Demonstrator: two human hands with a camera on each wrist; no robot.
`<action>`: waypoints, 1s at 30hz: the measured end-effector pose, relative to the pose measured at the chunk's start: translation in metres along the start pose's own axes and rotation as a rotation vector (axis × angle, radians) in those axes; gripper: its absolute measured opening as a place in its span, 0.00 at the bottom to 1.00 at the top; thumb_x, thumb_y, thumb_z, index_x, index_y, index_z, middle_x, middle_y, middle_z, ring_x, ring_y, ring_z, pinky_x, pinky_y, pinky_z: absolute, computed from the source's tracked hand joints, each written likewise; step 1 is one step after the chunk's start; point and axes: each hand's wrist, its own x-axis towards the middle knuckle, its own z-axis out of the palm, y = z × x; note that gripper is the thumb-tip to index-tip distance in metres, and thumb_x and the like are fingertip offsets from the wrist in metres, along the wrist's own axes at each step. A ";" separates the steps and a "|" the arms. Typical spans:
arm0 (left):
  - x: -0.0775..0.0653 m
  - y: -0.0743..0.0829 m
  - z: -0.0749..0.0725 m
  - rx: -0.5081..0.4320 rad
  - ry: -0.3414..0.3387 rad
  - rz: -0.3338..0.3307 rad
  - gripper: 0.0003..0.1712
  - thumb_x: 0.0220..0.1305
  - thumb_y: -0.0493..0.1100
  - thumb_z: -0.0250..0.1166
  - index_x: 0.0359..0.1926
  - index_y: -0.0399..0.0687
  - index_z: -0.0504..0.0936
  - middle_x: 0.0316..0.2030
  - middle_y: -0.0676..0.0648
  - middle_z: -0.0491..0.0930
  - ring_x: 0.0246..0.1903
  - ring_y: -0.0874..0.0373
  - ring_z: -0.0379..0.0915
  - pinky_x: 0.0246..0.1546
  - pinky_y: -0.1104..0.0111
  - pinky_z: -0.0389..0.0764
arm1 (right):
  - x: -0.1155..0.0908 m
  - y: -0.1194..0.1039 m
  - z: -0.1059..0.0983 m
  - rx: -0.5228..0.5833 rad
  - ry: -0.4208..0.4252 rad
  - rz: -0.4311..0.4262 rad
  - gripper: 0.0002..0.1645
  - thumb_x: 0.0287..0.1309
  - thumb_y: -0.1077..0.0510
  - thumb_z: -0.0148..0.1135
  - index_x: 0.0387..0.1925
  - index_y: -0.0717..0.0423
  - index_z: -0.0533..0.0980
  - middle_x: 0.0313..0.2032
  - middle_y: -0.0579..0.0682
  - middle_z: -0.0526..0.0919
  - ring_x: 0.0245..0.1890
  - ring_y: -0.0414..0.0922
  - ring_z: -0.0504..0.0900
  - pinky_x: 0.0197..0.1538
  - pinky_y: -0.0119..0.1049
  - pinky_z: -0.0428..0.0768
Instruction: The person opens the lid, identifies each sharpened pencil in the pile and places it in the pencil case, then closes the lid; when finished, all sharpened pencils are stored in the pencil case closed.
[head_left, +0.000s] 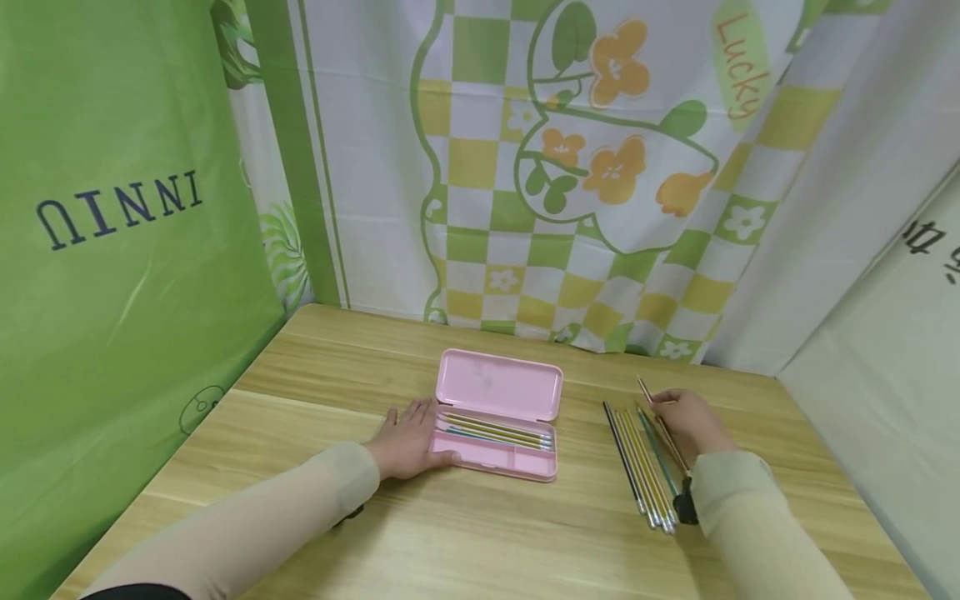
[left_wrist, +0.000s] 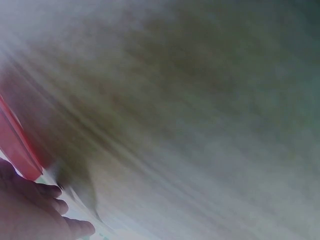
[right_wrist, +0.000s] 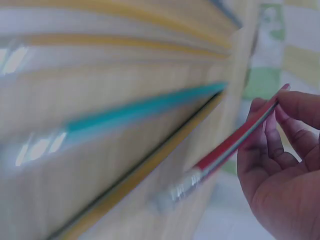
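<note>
A pink pencil case lies with its lid raised back, and several pencils sit in its rear compartment. My left hand rests flat against the case's left side, fingers spread and thumb over the front rim. In the left wrist view only part of that hand and a reddish edge of the case show. To the right, my right hand pinches a red striped pencil between thumb and fingers, above the table. Beneath and beside it lie several loose pencils, among them a teal one and a yellow-and-black one.
The wooden table carries the case and the pencils. A checkered, flowered curtain hangs behind it, a green cloth on the left and a pale one on the right.
</note>
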 end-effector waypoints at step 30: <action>-0.005 0.005 -0.008 0.010 -0.006 -0.001 0.61 0.70 0.70 0.59 0.79 0.27 0.46 0.78 0.28 0.50 0.78 0.34 0.42 0.73 0.35 0.44 | 0.018 -0.139 0.079 0.584 -0.422 -0.200 0.22 0.79 0.64 0.48 0.63 0.77 0.69 0.45 0.54 0.82 0.43 0.40 0.82 0.49 0.34 0.82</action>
